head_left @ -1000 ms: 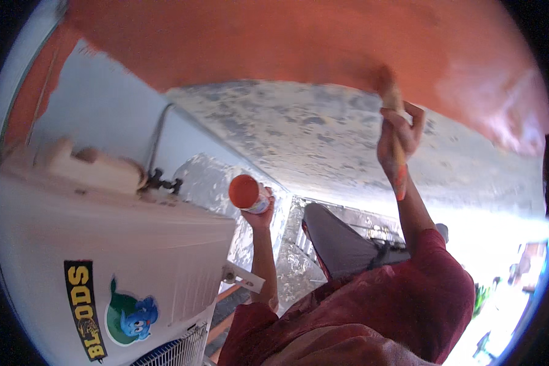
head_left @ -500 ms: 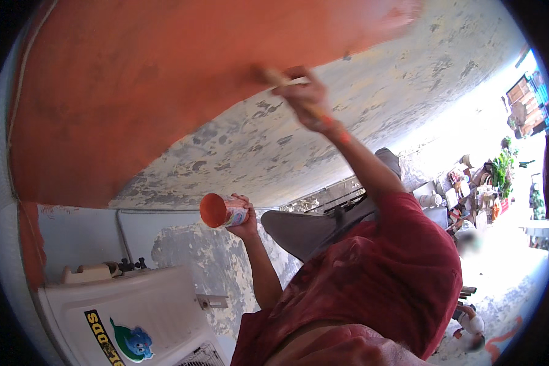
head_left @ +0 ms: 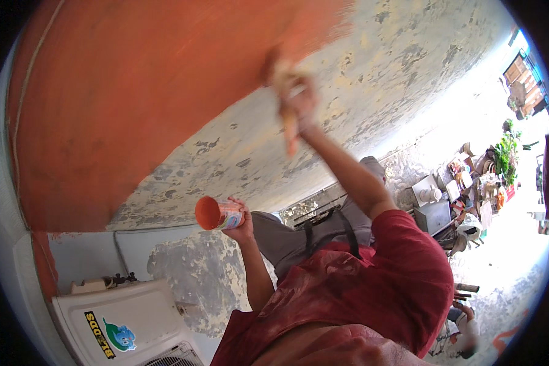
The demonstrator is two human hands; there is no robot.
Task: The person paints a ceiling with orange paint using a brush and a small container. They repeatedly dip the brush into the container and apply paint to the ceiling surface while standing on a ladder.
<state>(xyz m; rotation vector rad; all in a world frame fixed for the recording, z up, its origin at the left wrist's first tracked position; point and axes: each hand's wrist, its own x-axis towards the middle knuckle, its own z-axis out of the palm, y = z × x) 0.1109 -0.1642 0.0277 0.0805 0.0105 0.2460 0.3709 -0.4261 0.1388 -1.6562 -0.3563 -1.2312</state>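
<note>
My right hand (head_left: 299,100), blurred by motion, is closed around a paintbrush (head_left: 290,133). Its bristle end touches the wall at the lower border of the orange paint, and the orange-stained handle sticks out below my fist. Lower and to the left, my left hand (head_left: 240,224) grips a small paint can (head_left: 230,215) tilted on its side, its open mouth facing left. Orange paint coats the can's inside and streaks its printed side. The wall carries a broad orange coat (head_left: 134,91); beside it the bare wall (head_left: 372,79) is pale and peeling.
A white air-conditioner outdoor unit (head_left: 122,317) with stickers is at lower left. A cable (head_left: 36,58) runs along the wall at far left. Piled household items (head_left: 470,177), a green plant (head_left: 506,152) and another person (head_left: 466,329) are to the right.
My right hand with the paintbrush has turned, so the handle now points downward, while the bristles stay by the paint border. My left hand still holds the can. The whole view has shifted slightly.
</note>
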